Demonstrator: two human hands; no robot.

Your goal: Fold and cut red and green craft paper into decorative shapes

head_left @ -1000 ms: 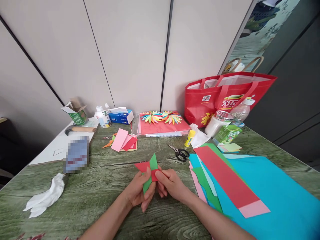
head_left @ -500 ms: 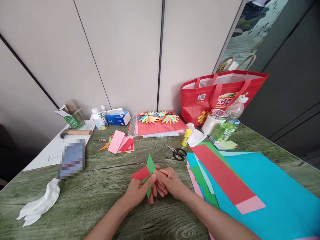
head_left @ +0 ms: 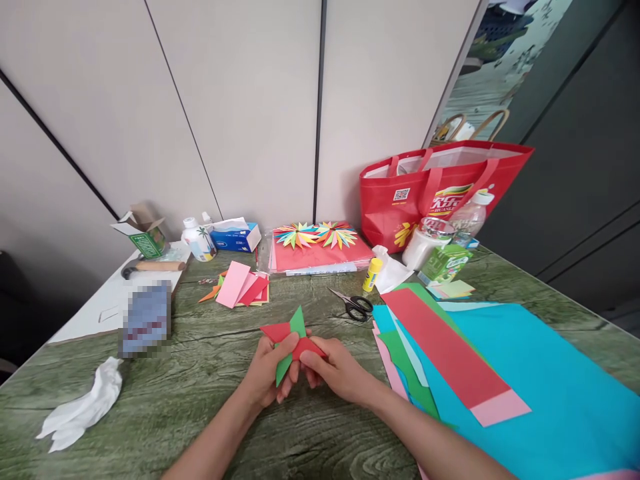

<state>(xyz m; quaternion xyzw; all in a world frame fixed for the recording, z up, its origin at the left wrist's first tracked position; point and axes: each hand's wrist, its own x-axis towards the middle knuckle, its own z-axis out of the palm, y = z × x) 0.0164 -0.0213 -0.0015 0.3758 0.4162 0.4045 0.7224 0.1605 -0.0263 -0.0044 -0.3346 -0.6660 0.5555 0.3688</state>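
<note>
A four-pointed folded paper star [head_left: 298, 324], with two red points and two green ones, is held just above the table in front of me. My left hand [head_left: 269, 365] grips its left side, thumb pressed on top and fingers underneath. My right hand [head_left: 336, 371] pinches the red point on the right between thumb and fingers. Beyond the hands lie black-handled scissors [head_left: 357, 307] and a yellow glue stick [head_left: 372, 275]. Small pink and red paper pieces [head_left: 243, 285] sit in a pile to the far left of the star.
Large blue sheets [head_left: 525, 360] with a red strip [head_left: 445, 347] on top cover the right side. A red bag [head_left: 395, 200], a jar and a bottle stand behind. Multicoloured paper rosettes [head_left: 336, 237] lie at the back. Crumpled tissue [head_left: 83, 407] is at the left.
The star has turned slightly and its red right point now shows between my hands. My right thumb has shifted down and right; my left thumb now lies nearer the star's middle.
</note>
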